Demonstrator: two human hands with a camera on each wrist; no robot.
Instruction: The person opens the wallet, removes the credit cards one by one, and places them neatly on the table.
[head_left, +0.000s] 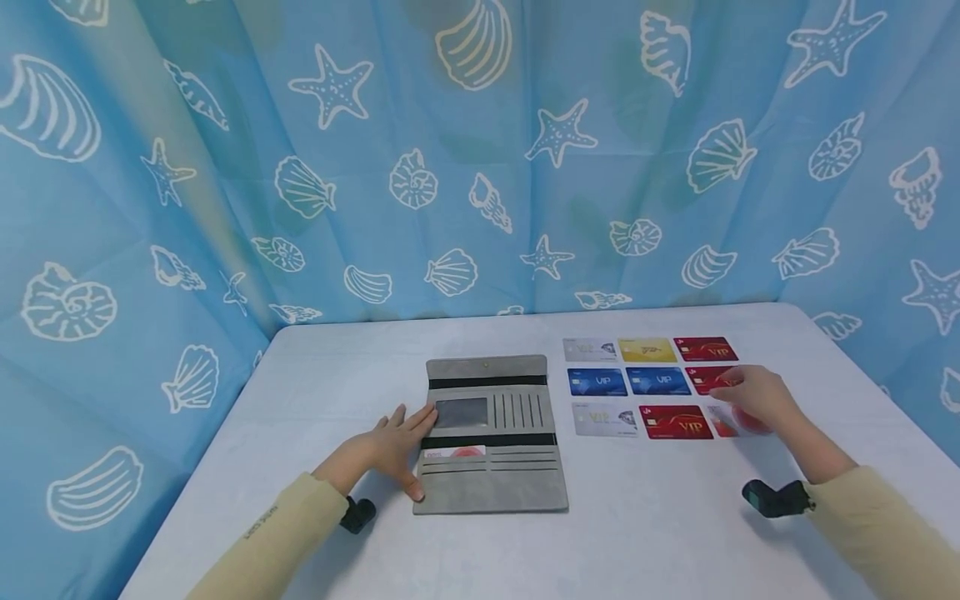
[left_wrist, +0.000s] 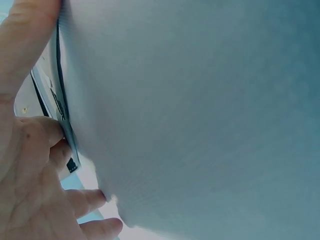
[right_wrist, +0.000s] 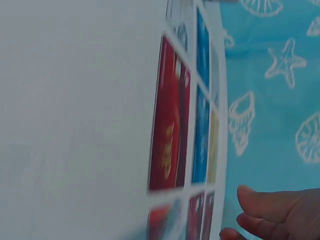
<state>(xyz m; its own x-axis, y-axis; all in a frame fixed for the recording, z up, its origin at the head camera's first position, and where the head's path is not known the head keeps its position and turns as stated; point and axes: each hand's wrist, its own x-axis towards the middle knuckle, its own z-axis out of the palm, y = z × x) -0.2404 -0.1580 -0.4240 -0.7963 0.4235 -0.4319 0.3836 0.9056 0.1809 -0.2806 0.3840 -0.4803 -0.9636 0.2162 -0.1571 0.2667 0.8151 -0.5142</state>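
A grey wallet (head_left: 487,492) lies unfolded flat, its card slots and dark window facing up. One white-and-red card (head_left: 455,452) peeks out of a slot on its lower left. My left hand (head_left: 393,450) rests along the wallet's left edge, fingers spread, thumb near the bottom corner. Over the right column of cards hovers my right hand (head_left: 761,396), its fingertips by a red card (head_left: 705,379) in the middle row. The right wrist view shows nothing between those fingers (right_wrist: 265,205). Partly under that hand lies a white-and-red card (head_left: 731,422).
Several cards lie in rows right of the wallet: silver (head_left: 590,349), gold (head_left: 647,350), red (head_left: 677,422) and blue (head_left: 597,382) among them. All this is on a white table (head_left: 345,358). A blue shell-patterned curtain (head_left: 420,100) hangs behind and at both sides.
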